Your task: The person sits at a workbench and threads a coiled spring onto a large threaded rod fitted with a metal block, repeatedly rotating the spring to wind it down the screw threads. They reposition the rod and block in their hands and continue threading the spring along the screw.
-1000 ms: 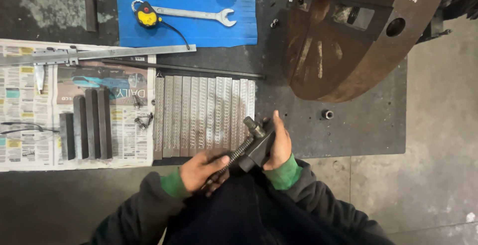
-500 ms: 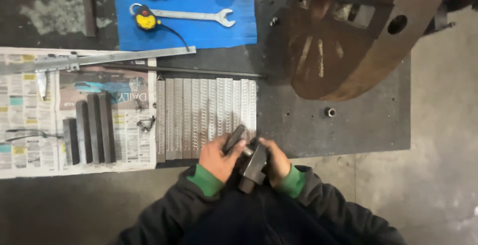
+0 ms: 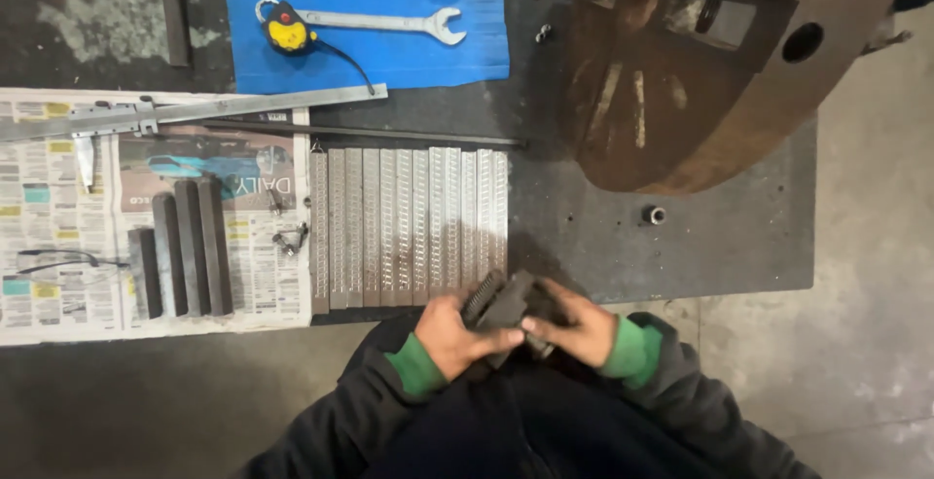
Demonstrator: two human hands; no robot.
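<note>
Head view first: I see both hands closed on one dark steel block with a toothed, serrated face (image 3: pixel 498 306), held low at the near edge of the table (image 3: pixel 681 255), just off the row of ribbed silver bars (image 3: pixel 409 226). My left hand (image 3: pixel 449 335) cups it from below, fingers wrapped; my right hand (image 3: pixel 574 323) pinches its far end. To handle it well, I judge the block wants a firm two-handed grip, fingers clear of the teeth, its weight kept over the lap. Beyond, the table is dark and scuffed. Newspaper (image 3: pixel 58 216) carries three dark bars (image 3: pixel 185 246) and a long caliper (image 3: pixel 195 111); a blue mat (image 3: pixel 389 61) holds a wrench (image 3: pixel 389 22). A big rusty round chuck body (image 3: pixel 681 80) sits right, concrete floor (image 3: pixel 876 294) beside.
</note>
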